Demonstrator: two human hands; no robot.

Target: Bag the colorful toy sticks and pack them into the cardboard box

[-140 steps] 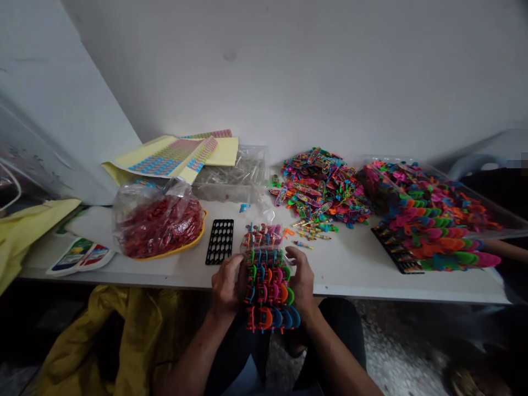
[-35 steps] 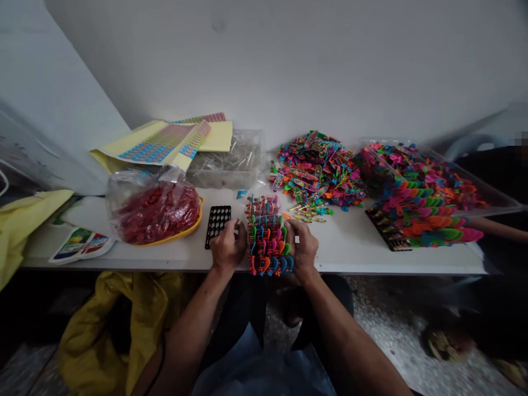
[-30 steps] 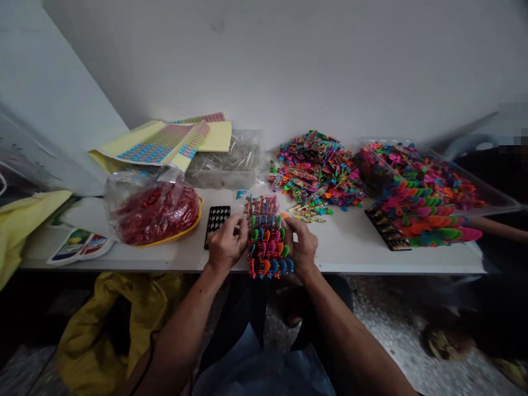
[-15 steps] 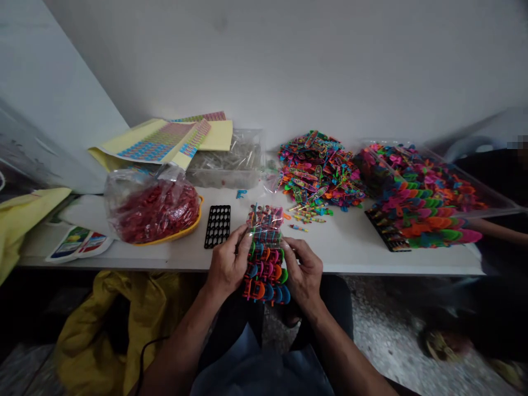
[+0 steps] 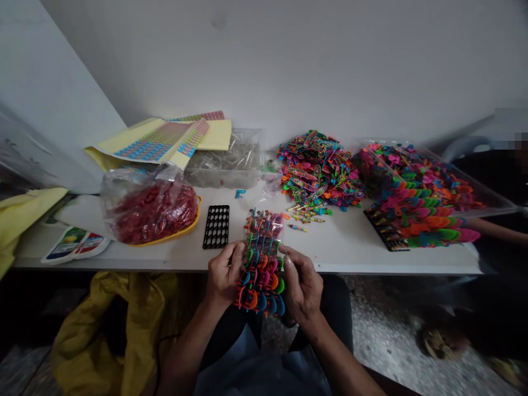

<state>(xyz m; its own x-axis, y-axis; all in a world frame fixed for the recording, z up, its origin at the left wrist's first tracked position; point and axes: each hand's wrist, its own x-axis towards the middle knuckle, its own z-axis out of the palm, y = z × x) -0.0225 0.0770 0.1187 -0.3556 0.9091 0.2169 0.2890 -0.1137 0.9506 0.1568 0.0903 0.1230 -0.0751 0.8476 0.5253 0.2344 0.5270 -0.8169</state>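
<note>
Over the table's front edge, rows of small colourful plastic toys [image 5: 263, 280], which look like mini skateboards, stand packed together in orange, pink, green and blue. A clear plastic bag [image 5: 264, 245] covers their far part, and the near rows stick out of it. My left hand [image 5: 225, 275] is closed at the left side, its thumb and fingers pinching the bag's edge. On the right side my right hand [image 5: 304, 286] pinches the bag too, with its fingers curled. Past the bundle lies a black slotted tray [image 5: 216, 227], just beyond my left hand.
A heap of colourful toys [image 5: 319, 170] lies at the back. To the right are a filled clear bin [image 5: 495, 209] and a loaded rack [image 5: 429, 220]. Left are red pieces in a bag [image 5: 157, 212], sticker sheets [image 5: 157, 140] and a clear box [image 5: 223, 177]. A co-worker's arm [image 5: 501, 231] shows at right.
The toy bundle has come slightly down toward me, its near end swinging left. Both hands stay at its sides, the left one a little lower. The things on the table have not moved.
</note>
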